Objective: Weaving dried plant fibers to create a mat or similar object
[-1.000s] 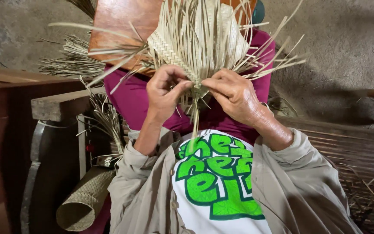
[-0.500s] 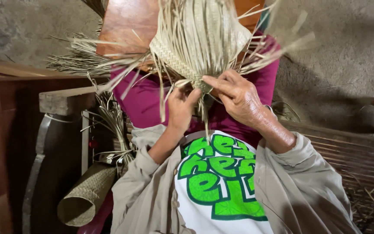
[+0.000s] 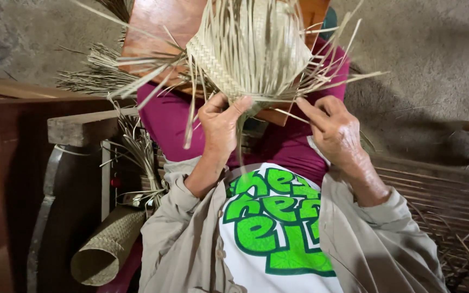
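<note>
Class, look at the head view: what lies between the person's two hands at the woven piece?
Between the left hand and right hand, the head view shows the woven straw piece's lower edge with loose strands.

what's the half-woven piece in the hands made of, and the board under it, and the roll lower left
Woven piece: flat, pale dry strips, probably palm leaf or straw, matte, with loose ends fanning out. Board: looks like wood, reddish-brown with a slight sheen. Roll: seemingly the same plaited fibre, tan, with a visible crisscross weave. The left hand and right hand pinch single strips.
</note>
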